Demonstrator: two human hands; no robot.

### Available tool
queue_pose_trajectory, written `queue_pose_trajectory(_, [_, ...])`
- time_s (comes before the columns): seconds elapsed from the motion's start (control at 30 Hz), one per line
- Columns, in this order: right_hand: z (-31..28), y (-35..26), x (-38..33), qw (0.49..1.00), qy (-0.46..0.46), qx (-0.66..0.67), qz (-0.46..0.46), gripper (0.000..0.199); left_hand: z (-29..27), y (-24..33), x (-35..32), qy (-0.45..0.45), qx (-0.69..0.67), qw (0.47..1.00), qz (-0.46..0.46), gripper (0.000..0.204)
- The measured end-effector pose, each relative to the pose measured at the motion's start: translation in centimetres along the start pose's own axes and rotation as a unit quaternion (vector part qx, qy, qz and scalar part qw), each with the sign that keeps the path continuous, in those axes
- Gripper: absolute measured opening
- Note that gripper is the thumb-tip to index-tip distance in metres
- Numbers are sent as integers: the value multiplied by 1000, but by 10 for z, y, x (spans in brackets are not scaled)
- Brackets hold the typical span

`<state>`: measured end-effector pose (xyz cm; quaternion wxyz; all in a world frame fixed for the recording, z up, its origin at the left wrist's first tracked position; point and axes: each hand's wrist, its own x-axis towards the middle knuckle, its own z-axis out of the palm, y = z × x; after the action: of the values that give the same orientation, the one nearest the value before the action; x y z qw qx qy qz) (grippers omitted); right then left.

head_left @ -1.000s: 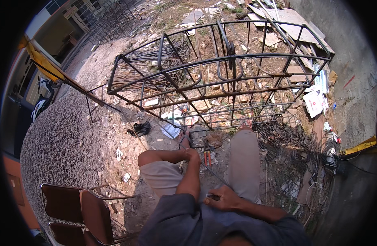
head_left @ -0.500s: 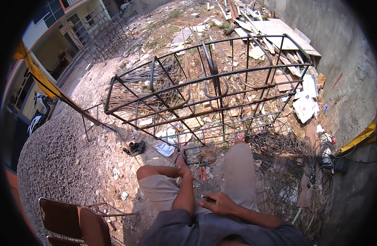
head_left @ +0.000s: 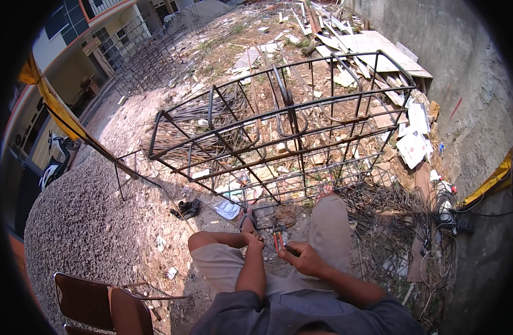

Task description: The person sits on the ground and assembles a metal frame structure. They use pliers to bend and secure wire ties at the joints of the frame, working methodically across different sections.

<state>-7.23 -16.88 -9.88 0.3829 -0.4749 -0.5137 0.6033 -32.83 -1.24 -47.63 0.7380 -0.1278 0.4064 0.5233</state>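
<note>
My left hand (head_left: pixel 254 240) is closed, low beside my bent left leg and just above the sandalled foot (head_left: pixel 247 219). Its fingers are partly hidden, and what they hold is too small to tell. A thin dark line, like a wire or rod, runs from it toward my right hand (head_left: pixel 302 259). That hand is closed around a small dark object (head_left: pixel 290 249), mostly covered by the fingers, in front of my right thigh. Pincers with red handles (head_left: pixel 278 239) lie on the ground between my legs. Beyond my feet stands a steel rebar cage (head_left: pixel 290 106).
Gravel is heaped at left (head_left: pixel 83 223), with a brown chair (head_left: pixel 83 301) nearer me. Loose rebar (head_left: pixel 200 123) lies behind the cage. Tangled wire (head_left: pixel 390 204), boards (head_left: pixel 373 50) and cables (head_left: pixel 435 262) line the concrete wall (head_left: pixel 468 111) at right.
My right hand, still closed on the small dark object, has moved forward and slightly right, closer to the pincers. The left hand stays near the foot. The view has shifted slightly.
</note>
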Motion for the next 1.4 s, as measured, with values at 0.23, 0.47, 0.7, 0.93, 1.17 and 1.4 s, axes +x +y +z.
queue_pose_trajectory(0.23, [-10, -10, -30, 976, 130, -125, -119, 25, 58, -1, -59, 5, -95, 991, 89, 61])
queue_pose_trajectory(0.47, [-128, -53, -48, 919, 327, -91, -201, 20, 173, 9, -207, -41, -140, 977, 155, 63])
queue_pose_trajectory(0.7, [-238, -48, -49, 842, 487, -43, -226, 24, 178, 42, -203, -304, -55, 929, 202, 55])
queue_pose_trajectory(0.93, [-355, 73, -87, 729, 675, 18, -113, 45, 231, -4, -321, -403, 267, 844, 231, 49])
queue_pose_trajectory(1.17, [-398, 246, -162, 644, 742, -24, 182, 55, 280, -77, -341, -486, 470, 721, 150, 45])
queue_pose_trajectory(1.4, [-374, 324, -282, 570, 751, 58, 328, 73, 268, -155, -347, -517, 558, 649, 33, 47])
